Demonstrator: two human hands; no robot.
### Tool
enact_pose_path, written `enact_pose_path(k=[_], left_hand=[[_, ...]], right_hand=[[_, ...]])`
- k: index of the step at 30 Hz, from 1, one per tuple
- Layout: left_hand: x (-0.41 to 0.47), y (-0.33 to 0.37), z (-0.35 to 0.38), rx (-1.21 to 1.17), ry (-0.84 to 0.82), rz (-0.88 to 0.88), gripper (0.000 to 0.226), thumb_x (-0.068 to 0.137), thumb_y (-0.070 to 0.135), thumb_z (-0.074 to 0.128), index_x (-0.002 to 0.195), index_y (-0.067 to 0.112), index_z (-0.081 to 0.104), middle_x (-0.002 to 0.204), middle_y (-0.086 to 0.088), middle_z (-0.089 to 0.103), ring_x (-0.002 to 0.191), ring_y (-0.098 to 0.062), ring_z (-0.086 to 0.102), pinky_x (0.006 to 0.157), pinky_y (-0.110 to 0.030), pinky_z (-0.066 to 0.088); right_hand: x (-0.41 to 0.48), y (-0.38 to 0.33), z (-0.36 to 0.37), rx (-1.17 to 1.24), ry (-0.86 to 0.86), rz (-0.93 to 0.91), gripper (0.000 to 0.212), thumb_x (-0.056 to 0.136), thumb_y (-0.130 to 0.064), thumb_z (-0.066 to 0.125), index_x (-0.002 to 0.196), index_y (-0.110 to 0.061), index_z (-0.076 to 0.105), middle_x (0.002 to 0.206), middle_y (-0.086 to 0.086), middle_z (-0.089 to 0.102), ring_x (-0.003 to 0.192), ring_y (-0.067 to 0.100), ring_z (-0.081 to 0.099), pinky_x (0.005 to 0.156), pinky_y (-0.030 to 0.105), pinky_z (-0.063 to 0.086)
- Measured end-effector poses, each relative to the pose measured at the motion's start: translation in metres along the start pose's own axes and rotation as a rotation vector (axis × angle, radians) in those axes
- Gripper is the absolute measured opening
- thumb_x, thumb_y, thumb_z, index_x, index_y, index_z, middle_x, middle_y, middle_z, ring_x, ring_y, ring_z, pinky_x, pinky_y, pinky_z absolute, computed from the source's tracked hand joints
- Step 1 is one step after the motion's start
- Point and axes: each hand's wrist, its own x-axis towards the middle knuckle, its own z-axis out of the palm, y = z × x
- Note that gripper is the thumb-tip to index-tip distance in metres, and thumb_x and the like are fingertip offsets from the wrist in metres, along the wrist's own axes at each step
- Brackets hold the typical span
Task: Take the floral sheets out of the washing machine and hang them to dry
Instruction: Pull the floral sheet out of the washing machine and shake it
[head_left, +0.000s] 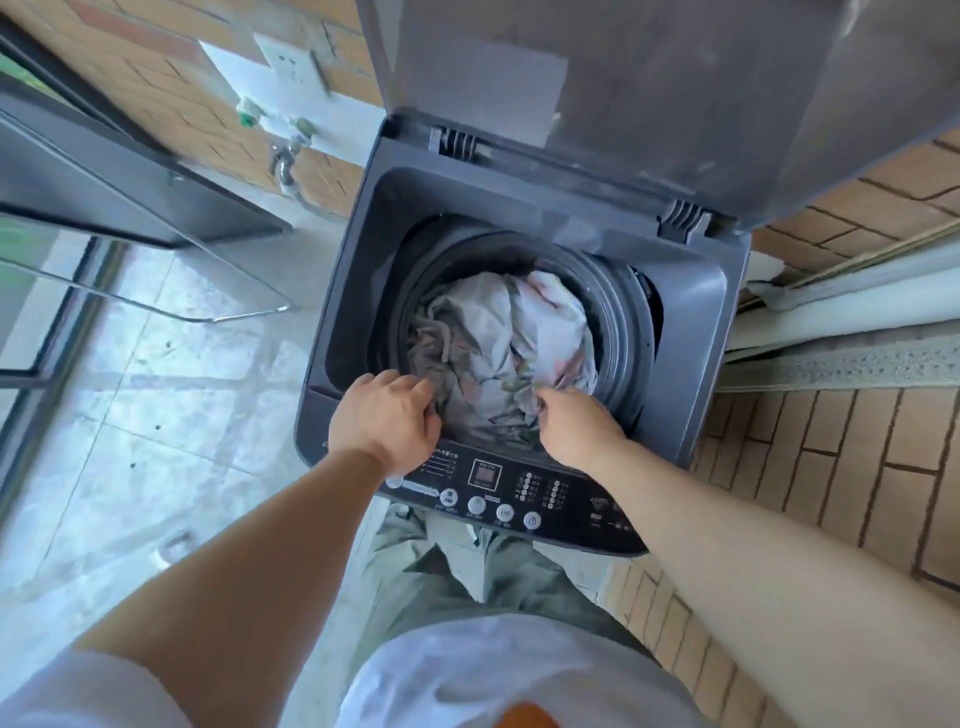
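Head view: you're standing at the washing machine (353, 270), its lid (675, 104) standing open, and the floral sheets (498, 332) are lying bunched in the drum (618, 312)
— Yes, and your left hand (384, 415) is curling its fingers into the cloth at the near left edge
— Your right hand (576, 426) is gripping a fold just beside it
— Both wrists are hovering over the control panel (519, 493)
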Motion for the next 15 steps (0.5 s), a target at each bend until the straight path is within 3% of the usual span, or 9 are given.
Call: enact_pose_path(k=[2, 4, 7, 9, 12, 15], left_hand=[[-0.001, -0.001, 0.003, -0.008, 0.013, -0.007, 0.023, 0.084, 0.032, 0.042, 0.073, 0.019, 0.058, 0.068, 0.002, 0.063, 0.065, -0.027, 0.057, 0.061, -0.034, 0.043], [-0.001, -0.001, 0.005, -0.004, 0.025, -0.017, 0.024, 0.085, 0.032, 0.044, 0.072, 0.018, 0.059, 0.068, 0.001, 0.063, 0.065, -0.027, 0.056, 0.061, -0.034, 0.041], [0.000, -0.002, 0.007, -0.008, 0.037, -0.019, 0.022, 0.085, 0.030, 0.047, 0.071, 0.018, 0.060, 0.068, 0.001, 0.063, 0.065, -0.027, 0.055, 0.060, -0.034, 0.039], [0.000, -0.002, 0.007, -0.018, 0.047, -0.022, 0.020, 0.084, 0.029, 0.049, 0.072, 0.018, 0.059, 0.068, 0.000, 0.062, 0.065, -0.028, 0.055, 0.060, -0.034, 0.040], [-0.001, -0.002, 0.007, -0.030, 0.051, -0.026, 0.019, 0.084, 0.029, 0.050, 0.072, 0.018, 0.059, 0.068, 0.000, 0.062, 0.065, -0.028, 0.055, 0.061, -0.035, 0.039], [-0.001, -0.003, 0.008, -0.024, 0.049, -0.026, 0.021, 0.085, 0.029, 0.049, 0.071, 0.017, 0.059, 0.068, 0.000, 0.062, 0.065, -0.028, 0.055, 0.061, -0.035, 0.038]], right_hand=[[0.020, 0.003, 0.004, -0.077, -0.019, 0.017, 0.047, 0.094, -0.016, 0.047, 0.141, -0.021, 0.048, 0.130, 0.017, 0.058, 0.118, 0.037, 0.055, 0.103, 0.044, 0.047], [0.039, 0.005, 0.007, -0.235, -0.046, 0.021, 0.064, 0.091, -0.014, 0.050, 0.151, -0.027, 0.035, 0.147, 0.018, 0.046, 0.135, 0.037, 0.044, 0.115, 0.044, 0.033], [0.061, 0.005, 0.007, -0.373, -0.144, 0.059, 0.086, 0.090, -0.009, 0.050, 0.159, -0.039, 0.008, 0.158, 0.021, 0.031, 0.144, 0.040, 0.033, 0.119, 0.045, 0.024], [0.071, 0.005, 0.006, -0.421, -0.205, 0.081, 0.088, 0.092, -0.012, 0.049, 0.159, -0.041, -0.001, 0.159, 0.024, 0.029, 0.145, 0.042, 0.031, 0.120, 0.047, 0.023], [0.081, 0.002, 0.005, -0.421, -0.198, 0.146, 0.073, 0.090, -0.013, 0.046, 0.157, -0.027, 0.020, 0.151, 0.021, 0.042, 0.139, 0.038, 0.039, 0.113, 0.047, 0.031], [0.078, -0.003, 0.006, -0.273, -0.070, 0.202, 0.042, 0.089, -0.008, 0.045, 0.130, -0.013, 0.056, 0.129, 0.017, 0.061, 0.119, 0.035, 0.057, 0.095, 0.041, 0.043]])
